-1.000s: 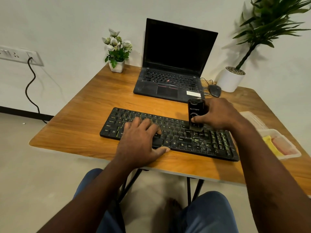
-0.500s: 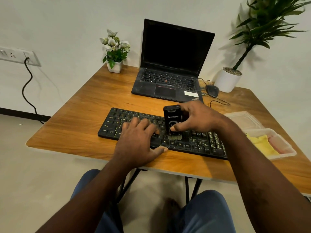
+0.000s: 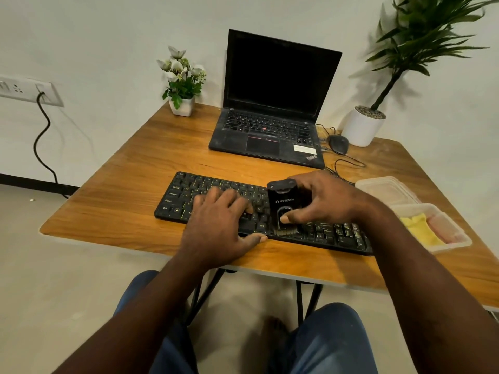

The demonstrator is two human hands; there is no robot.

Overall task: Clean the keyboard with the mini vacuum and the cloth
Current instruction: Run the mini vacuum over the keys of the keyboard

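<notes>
A black keyboard point(image 3: 189, 195) lies near the wooden table's front edge. My right hand point(image 3: 324, 201) grips a black mini vacuum point(image 3: 282, 201) that stands upright, its brush end down on the keys near the keyboard's middle. My left hand point(image 3: 218, 225) lies flat on the keyboard's left half, fingers spread, thumb at the front edge. A yellow cloth point(image 3: 420, 232) sits in a clear plastic container point(image 3: 448, 244) at the right of the keyboard.
An open black laptop point(image 3: 270, 125) stands behind the keyboard, a mouse point(image 3: 338, 143) with its cable to its right. A small flower pot point(image 3: 182, 103) and a large potted plant point(image 3: 363, 128) stand at the back corners. The container's lid point(image 3: 386, 188) lies by the container.
My right hand has slid the mini vacuum leftward along the keys, from the right part of the keyboard to its middle. My left hand has stayed on the keyboard's left half.
</notes>
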